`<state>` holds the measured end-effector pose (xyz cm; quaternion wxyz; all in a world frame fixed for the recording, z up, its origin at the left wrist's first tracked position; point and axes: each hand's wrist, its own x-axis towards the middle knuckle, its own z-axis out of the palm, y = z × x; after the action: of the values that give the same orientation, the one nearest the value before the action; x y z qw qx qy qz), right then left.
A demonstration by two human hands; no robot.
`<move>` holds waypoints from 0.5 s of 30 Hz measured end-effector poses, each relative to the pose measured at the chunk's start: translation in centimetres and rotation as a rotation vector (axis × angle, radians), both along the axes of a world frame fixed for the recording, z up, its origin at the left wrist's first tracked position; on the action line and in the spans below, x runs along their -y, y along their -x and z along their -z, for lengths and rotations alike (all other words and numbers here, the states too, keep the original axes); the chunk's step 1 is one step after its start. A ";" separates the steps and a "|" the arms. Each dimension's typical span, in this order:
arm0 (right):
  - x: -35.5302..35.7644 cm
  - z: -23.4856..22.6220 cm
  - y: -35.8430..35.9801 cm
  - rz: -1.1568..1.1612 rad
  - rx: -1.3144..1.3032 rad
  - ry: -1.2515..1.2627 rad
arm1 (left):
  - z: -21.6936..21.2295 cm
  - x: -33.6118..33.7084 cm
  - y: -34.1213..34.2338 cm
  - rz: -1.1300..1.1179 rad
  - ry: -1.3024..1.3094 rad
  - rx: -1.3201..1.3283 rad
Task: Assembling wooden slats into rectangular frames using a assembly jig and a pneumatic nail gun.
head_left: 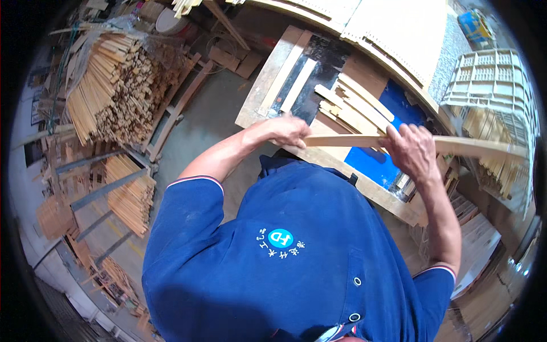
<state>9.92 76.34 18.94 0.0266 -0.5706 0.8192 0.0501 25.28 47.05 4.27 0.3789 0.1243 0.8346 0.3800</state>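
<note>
A long, narrow wooden strip [345,140] runs crosswise in front of me, over the near part of the workbench [393,200]. My left hand [289,131] is closed round its left end. Farther along to the right, my right hand [411,149] grips the same strip, and its free end reaches out past the bench. Just beyond the strip, several loose wooden slats [362,105] lie in an uneven pile on the bench. Two more pale slats, one of them a separate slat [298,85], lie apart at the bench's left side.
A large bundle of wooden sticks [122,85] stands on the left, with another stack of sticks [130,191] below it on a metal frame. At the right is a white plastic crate [490,77] with wood pieces near it. A pale board [393,34] lies beyond the bench.
</note>
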 end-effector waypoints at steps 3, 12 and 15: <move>-0.6 3.9 -3.0 0.203 0.028 0.010 | -1.6 3.9 0.1 -0.357 0.090 -0.275; -0.9 21.4 -9.7 0.473 0.250 0.256 | 1.3 18.1 -0.7 -1.308 -0.042 -0.340; -2.2 24.3 -10.9 0.536 0.328 0.304 | 2.8 19.9 0.4 -1.338 -0.013 -0.388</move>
<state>20.81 78.51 -5.41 0.0849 -0.3331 0.9229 -0.1735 24.86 27.16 1.50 -0.0932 -0.3487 0.7822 0.5079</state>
